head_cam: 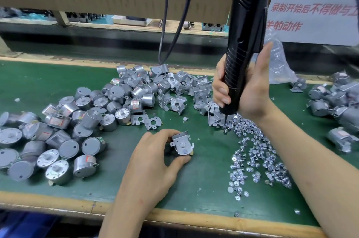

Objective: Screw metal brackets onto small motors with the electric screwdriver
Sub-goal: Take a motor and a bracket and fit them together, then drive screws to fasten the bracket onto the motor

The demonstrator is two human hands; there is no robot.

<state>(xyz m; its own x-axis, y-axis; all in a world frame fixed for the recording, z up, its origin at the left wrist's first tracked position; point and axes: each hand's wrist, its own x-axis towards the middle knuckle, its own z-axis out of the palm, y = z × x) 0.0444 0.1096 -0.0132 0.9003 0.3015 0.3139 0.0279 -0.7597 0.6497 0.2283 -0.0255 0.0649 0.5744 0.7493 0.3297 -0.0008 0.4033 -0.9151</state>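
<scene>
The electric screwdriver [244, 43] is black with a ribbed grip; the mat [48, 82] is dark green. Motors [91, 119] on the left are silver-grey, some with red-and-white labels, and the far-right sign [320, 30] is white with red characters.

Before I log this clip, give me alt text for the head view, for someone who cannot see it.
The left hand pinches a bracketed small motor on a green mat; the right hand grips a black electric screwdriver, bit down at a screw pile. Loose motors and brackets lie heaped nearby.
</scene>
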